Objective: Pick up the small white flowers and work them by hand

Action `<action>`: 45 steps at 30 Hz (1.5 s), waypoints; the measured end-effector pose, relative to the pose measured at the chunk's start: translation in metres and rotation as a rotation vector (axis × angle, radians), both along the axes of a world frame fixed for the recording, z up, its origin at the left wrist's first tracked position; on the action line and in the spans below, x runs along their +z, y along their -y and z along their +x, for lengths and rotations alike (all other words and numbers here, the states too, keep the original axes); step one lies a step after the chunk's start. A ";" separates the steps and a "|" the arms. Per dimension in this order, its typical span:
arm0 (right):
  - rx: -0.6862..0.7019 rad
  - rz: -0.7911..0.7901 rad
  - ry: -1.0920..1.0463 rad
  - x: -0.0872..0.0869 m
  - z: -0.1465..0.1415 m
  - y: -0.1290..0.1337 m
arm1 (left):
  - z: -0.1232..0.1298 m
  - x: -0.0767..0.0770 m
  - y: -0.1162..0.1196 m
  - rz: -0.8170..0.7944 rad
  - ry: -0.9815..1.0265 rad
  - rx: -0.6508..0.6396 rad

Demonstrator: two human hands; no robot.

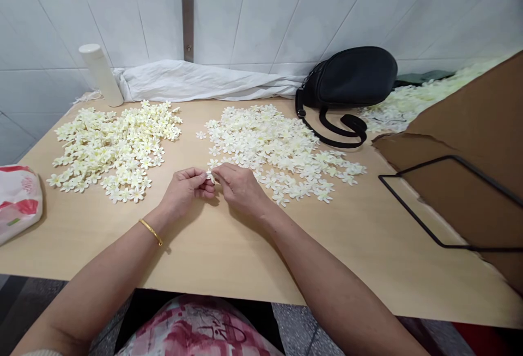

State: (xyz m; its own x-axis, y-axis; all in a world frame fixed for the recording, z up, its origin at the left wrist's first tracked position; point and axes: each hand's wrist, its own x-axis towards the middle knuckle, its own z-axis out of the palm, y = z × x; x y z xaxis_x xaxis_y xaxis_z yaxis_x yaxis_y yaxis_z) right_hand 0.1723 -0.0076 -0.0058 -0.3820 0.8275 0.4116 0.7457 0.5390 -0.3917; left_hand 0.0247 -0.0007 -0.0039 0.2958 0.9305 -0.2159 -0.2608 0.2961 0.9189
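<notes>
Between my two hands, near the middle of the table, is a small white flower (210,176). My left hand (188,189), with a gold bangle on its wrist, pinches it from the left. Fingers of my right hand (239,186) are closed at its right side; the exact grip is partly hidden. A pile of pale yellow-white flowers (118,143) lies to the left of my hands. Just behind and to the right of my right hand spreads another pile of white flowers (269,140).
At the back stand a white bottle (102,75) and a black bag (353,78) with its strap, a white cloth (196,80) between them. On the right are torn cardboard (469,149) and a black wire frame (417,228). A red-white packet (19,200) lies left.
</notes>
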 end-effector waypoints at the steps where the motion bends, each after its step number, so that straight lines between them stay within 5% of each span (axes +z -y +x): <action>1: -0.010 0.003 -0.008 -0.001 0.000 0.000 | 0.000 0.000 0.000 -0.004 -0.005 0.001; 9: -0.069 0.054 0.068 0.002 -0.004 0.000 | 0.002 0.002 0.003 0.025 -0.058 0.056; 15: -0.021 -0.011 -0.163 0.000 -0.007 0.000 | 0.001 0.007 0.005 0.021 0.096 -0.047; 21: -0.160 0.168 -0.326 0.002 -0.003 0.000 | 0.001 0.007 0.001 0.027 -0.062 0.172; 24: -0.075 0.163 -0.279 0.002 -0.003 0.002 | 0.000 0.006 0.000 0.035 -0.079 0.223; 34: 0.002 0.021 -0.149 -0.003 -0.004 0.003 | 0.000 0.003 0.002 0.037 0.048 0.074; 45: 0.021 -0.038 -0.131 0.000 -0.002 0.005 | 0.002 0.012 0.008 0.134 -0.090 0.056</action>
State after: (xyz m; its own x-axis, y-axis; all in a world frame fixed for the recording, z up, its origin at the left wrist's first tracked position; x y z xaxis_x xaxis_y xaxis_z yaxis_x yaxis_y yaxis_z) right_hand 0.1702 -0.0122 -0.0057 -0.3447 0.8355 0.4279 0.6753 0.5373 -0.5052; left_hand 0.0268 -0.0089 0.0084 0.2274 0.9673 -0.1121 -0.1884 0.1566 0.9695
